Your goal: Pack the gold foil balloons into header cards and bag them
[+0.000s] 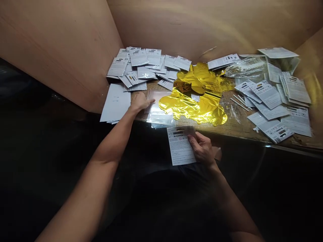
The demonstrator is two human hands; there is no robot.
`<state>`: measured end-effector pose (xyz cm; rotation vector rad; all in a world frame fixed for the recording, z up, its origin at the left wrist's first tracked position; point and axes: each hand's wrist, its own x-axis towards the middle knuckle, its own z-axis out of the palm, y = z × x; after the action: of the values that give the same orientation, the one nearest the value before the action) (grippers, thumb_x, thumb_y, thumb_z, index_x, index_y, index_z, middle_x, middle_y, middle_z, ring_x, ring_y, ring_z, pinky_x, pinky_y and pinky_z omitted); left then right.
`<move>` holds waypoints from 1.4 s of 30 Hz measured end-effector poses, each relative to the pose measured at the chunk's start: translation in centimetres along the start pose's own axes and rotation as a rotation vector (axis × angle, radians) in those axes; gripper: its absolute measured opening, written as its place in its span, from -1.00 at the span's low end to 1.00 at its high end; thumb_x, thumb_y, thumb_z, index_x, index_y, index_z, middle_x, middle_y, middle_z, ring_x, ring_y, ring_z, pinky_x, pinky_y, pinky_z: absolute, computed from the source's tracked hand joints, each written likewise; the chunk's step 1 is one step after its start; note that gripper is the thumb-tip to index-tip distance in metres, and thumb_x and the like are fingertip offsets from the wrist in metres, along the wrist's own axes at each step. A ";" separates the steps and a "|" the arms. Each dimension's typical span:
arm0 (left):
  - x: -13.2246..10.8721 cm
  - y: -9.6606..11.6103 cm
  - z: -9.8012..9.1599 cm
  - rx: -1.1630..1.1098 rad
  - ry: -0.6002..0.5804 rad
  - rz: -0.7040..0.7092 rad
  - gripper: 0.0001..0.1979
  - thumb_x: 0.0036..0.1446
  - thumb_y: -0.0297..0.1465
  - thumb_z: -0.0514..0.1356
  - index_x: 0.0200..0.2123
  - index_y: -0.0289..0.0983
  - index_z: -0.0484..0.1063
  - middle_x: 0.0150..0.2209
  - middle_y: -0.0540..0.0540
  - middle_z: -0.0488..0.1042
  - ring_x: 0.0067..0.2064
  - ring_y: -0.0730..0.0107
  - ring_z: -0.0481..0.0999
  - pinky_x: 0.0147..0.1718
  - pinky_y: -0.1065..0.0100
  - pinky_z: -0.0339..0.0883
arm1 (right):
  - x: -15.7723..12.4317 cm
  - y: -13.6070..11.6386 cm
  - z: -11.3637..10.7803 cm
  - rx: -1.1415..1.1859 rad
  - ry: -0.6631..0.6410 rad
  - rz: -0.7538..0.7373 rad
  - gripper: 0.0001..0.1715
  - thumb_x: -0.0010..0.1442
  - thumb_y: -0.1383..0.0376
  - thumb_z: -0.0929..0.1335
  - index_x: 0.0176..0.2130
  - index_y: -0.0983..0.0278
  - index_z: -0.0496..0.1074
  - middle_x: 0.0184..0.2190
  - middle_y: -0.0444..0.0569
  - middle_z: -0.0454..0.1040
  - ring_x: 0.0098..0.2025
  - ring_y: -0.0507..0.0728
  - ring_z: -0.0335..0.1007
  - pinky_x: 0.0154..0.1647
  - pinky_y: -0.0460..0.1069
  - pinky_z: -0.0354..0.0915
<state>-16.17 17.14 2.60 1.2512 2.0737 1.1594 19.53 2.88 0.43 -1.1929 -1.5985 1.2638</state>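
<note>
My right hand (pixel 203 148) grips a white printed card (pixel 181 151) by its right edge, thumb on the printed face. The card has a hang slot at its top and is held in front of the table edge. My left hand (pixel 139 102) reaches onto the clear plastic sleeves (pixel 161 116) at the front of the table. One digit is stretched to the right over them; the other fingers are mostly hidden, and no held thing shows. Right of the sleeves lie crumpled gold foil balloons (pixel 193 106). Blank white sheets (pixel 116 102) lie left of my left hand.
Packed printed cards (pixel 138 57) are heaped at the back left, and more cards (pixel 267 95) lie scattered on the right. Thin white sticks (pixel 239 102) and a clear plastic bag (pixel 248 69) are near them. Tall brown panels (pixel 202 27) enclose the wooden tabletop (pixel 234 127).
</note>
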 end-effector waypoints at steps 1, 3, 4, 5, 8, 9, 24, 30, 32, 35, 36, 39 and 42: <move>1.9 -0.2 -0.4 0.016 -0.013 -0.027 -0.48 -0.11 -0.45 0.62 -0.57 -0.17 0.26 -0.49 -0.06 0.41 -0.14 0.09 0.58 -0.17 0.26 0.39 | 0.0 0.0 0.0 0.009 -0.001 0.001 -0.50 0.37 -0.07 0.41 -0.41 0.22 0.39 -0.48 -0.12 0.28 -0.42 0.08 0.17 -0.42 -0.01 0.14; 4.1 -0.4 -0.9 0.010 -0.070 -0.091 -0.47 -0.10 -0.52 0.60 -0.63 -0.16 0.25 -0.59 -0.01 0.32 -0.26 0.11 0.57 -0.22 0.22 0.41 | 0.0 -0.1 0.0 0.041 -0.002 0.009 -0.49 0.36 -0.07 0.42 -0.42 0.23 0.39 -0.48 -0.12 0.28 -0.42 0.08 0.16 -0.42 -0.01 0.13; 4.4 -0.4 -1.1 -0.010 -0.105 -0.121 -0.49 -0.08 -0.53 0.58 -0.64 -0.17 0.27 -0.63 0.03 0.28 -0.32 0.16 0.56 -0.24 0.24 0.42 | 0.0 -0.1 0.0 0.061 0.000 0.015 -0.50 0.36 -0.08 0.42 -0.41 0.23 0.40 -0.47 -0.12 0.30 -0.41 0.08 0.17 -0.42 -0.01 0.14; 4.4 -0.4 -1.3 -0.033 -0.140 -0.147 -0.52 -0.05 -0.52 0.57 -0.63 -0.19 0.29 -0.66 0.05 0.25 -0.38 0.23 0.53 -0.27 0.26 0.42 | -0.1 -0.1 -0.1 0.078 0.005 0.019 -0.50 0.36 -0.07 0.43 -0.40 0.23 0.41 -0.46 -0.11 0.32 -0.41 0.08 0.19 -0.41 -0.01 0.15; 3.3 -0.1 -2.1 -0.091 -0.244 -0.189 -0.62 0.05 -0.49 0.54 -0.57 -0.25 0.39 -0.65 0.04 0.33 -0.48 0.35 0.51 -0.38 0.32 0.42 | -0.1 0.1 -0.6 0.086 0.035 0.027 -0.51 0.35 -0.08 0.43 -0.37 0.24 0.45 -0.45 -0.10 0.37 -0.40 0.09 0.22 -0.41 -0.02 0.18; 2.9 0.0 -2.5 -0.119 -0.261 -0.194 -0.67 0.09 -0.50 0.53 -0.52 -0.28 0.43 -0.62 0.01 0.40 -0.49 0.35 0.52 -0.41 0.33 0.42 | -0.1 0.2 -0.8 0.083 0.045 0.030 -0.51 0.34 -0.09 0.44 -0.37 0.24 0.45 -0.45 -0.09 0.38 -0.40 0.09 0.23 -0.41 -0.02 0.18; -11.4 6.9 1.0 -0.764 -0.280 0.104 -0.50 0.05 -0.14 0.58 -0.22 -0.21 0.37 -0.35 -0.01 0.57 -0.35 0.21 0.73 -0.50 0.42 0.52 | 1.2 -4.3 0.0 0.516 -0.422 0.269 -0.42 0.15 -0.15 0.58 -0.22 0.32 0.63 -0.35 0.00 0.61 -0.37 0.14 0.51 -0.32 -0.01 0.39; -16.6 6.2 3.1 -0.844 -0.804 -0.196 -0.46 -0.02 -0.06 0.58 -0.12 -0.27 0.58 -0.18 -0.24 0.71 -0.31 0.12 0.73 -0.38 0.27 0.62 | 1.7 -2.8 -0.1 0.384 -0.280 0.181 -0.46 0.22 -0.12 0.52 -0.28 0.32 0.58 -0.45 -0.12 0.47 -0.43 0.04 0.31 -0.37 -0.06 0.24; -17.1 5.4 3.8 -0.892 -0.832 -0.274 -0.45 0.01 -0.01 0.53 -0.09 -0.29 0.64 -0.11 -0.31 0.71 -0.26 0.04 0.74 -0.34 0.20 0.65 | 1.2 -2.3 -0.2 0.311 -0.193 0.149 -0.47 0.25 -0.11 0.48 -0.37 0.30 0.51 -0.50 -0.15 0.37 -0.46 0.02 0.22 -0.42 -0.07 0.16; -17.9 4.6 5.6 -0.969 -0.736 -0.297 -0.51 0.01 -0.07 0.54 -0.09 -0.27 0.67 -0.08 -0.30 0.71 -0.16 -0.03 0.75 -0.24 0.13 0.68 | 1.3 -1.7 -0.5 0.213 0.060 0.072 -0.47 0.30 -0.09 0.41 -0.45 0.27 0.40 -0.53 -0.17 0.30 -0.45 0.03 0.17 -0.44 -0.06 0.12; -18.2 4.4 6.3 -0.983 -0.668 -0.280 -0.53 -0.01 -0.14 0.56 -0.10 -0.26 0.67 -0.10 -0.27 0.72 -0.12 -0.03 0.75 -0.19 0.12 0.69 | 1.9 -1.5 -0.9 0.176 0.106 0.043 -0.47 0.30 -0.08 0.41 -0.45 0.26 0.39 -0.52 -0.16 0.32 -0.43 0.04 0.20 -0.44 -0.06 0.14; -18.7 4.4 8.4 -1.018 -0.463 -0.241 -0.57 -0.04 -0.26 0.59 -0.09 -0.20 0.64 -0.13 -0.17 0.73 -0.07 0.01 0.75 -0.06 0.07 0.69 | 5.4 -1.3 -4.5 -0.018 0.121 -0.027 -0.53 0.30 -0.04 0.44 -0.40 0.27 0.45 -0.46 -0.14 0.45 -0.36 0.07 0.35 -0.38 -0.06 0.26; -17.6 4.6 9.3 -1.071 -0.389 -0.262 -0.66 0.05 -0.28 0.53 -0.11 -0.19 0.61 -0.15 -0.13 0.73 -0.05 0.04 0.76 0.00 0.05 0.68 | 10.8 -1.8 -11.5 -0.379 0.377 -0.046 -0.57 0.39 0.07 0.38 -0.37 0.35 0.47 -0.31 -0.07 0.57 -0.24 0.02 0.47 -0.19 -0.09 0.32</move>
<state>1.38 6.81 0.62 0.5740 0.9916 1.4316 26.98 16.20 4.82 -1.5120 -1.6040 0.6675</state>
